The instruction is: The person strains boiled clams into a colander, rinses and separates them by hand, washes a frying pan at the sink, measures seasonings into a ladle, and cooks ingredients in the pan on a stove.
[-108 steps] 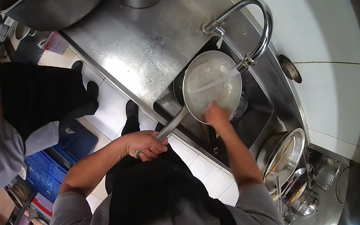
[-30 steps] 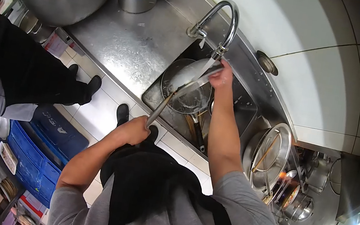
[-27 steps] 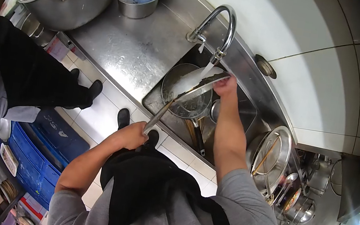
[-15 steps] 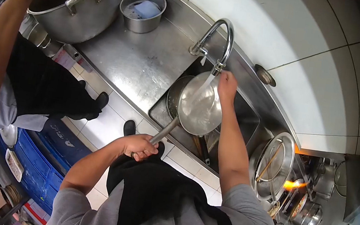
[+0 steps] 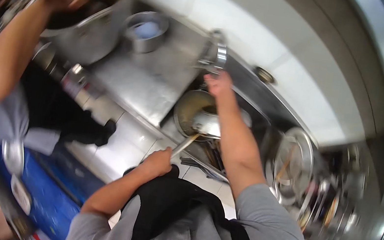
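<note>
My left hand is closed around the long handle of a round metal wok. The wok is tilted over the sink, partly hidden behind my right forearm. My right hand is just below the curved faucet, its blurred fingers apart with nothing visible in them. Whether it touches the faucet is unclear. Under the wok, a larger round pan sits in the sink.
A steel bowl with something pale blue inside stands on the counter. At left, another person's arm reaches over a big pot. Round metal pans stand right of the sink. A blue bin is behind.
My right hand has left the wok's rim and moved up-left to the faucet. The wok has dropped lower and tilted. The water stream no longer shows. The whole view has shifted and blurred.
</note>
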`<state>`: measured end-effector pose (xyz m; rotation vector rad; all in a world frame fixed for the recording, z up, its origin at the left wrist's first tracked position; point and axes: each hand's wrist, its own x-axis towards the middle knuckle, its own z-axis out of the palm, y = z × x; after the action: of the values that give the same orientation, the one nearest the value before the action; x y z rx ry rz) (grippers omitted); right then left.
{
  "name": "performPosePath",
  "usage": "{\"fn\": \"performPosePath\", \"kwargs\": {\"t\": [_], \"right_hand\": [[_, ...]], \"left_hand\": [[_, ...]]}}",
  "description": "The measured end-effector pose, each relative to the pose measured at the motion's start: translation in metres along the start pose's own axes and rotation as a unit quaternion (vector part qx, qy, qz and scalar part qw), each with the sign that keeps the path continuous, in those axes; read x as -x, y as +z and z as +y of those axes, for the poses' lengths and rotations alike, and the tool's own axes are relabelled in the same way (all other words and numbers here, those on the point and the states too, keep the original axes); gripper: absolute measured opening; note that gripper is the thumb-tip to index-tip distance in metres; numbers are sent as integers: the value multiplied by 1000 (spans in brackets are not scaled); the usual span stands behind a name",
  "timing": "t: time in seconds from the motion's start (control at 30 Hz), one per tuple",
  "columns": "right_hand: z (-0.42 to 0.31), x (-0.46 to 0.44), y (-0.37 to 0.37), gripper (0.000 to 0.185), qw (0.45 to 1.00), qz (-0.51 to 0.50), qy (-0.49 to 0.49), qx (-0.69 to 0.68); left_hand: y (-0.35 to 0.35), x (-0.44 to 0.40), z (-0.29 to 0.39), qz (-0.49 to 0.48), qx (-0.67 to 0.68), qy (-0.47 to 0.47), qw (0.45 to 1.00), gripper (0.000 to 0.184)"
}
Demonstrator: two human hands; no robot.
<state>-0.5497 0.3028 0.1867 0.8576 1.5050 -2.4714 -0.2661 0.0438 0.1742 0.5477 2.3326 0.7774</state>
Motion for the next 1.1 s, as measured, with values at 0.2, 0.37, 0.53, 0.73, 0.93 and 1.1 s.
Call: {"fn": "performPosePath", "kwargs": {"t": [0.2, 0.37, 0.53, 0.73, 0.93, 1.1], "right_hand": [[-4, 193, -29, 18, 950, 98, -270, 122], [85, 393, -85, 22, 875, -7, -419, 242], [349, 477, -247, 35, 811, 65, -48, 579], [586, 613, -391, 25, 725, 161, 188, 642], [441, 635, -590, 27, 705, 661, 34, 255], [223, 644, -817, 31, 590, 744, -139, 279]], "left_hand": [[2, -7, -8, 33, -41, 40, 998, 29], [-5, -8, -30, 23, -76, 131, 988, 25], [9, -26, -47, 24, -65, 142, 987, 30], [44, -12, -18, 20, 59, 56, 996, 20], [108, -6, 4, 113, 134, 26, 984, 12], [155, -13, 28, 254, 142, -4, 957, 9]]}}
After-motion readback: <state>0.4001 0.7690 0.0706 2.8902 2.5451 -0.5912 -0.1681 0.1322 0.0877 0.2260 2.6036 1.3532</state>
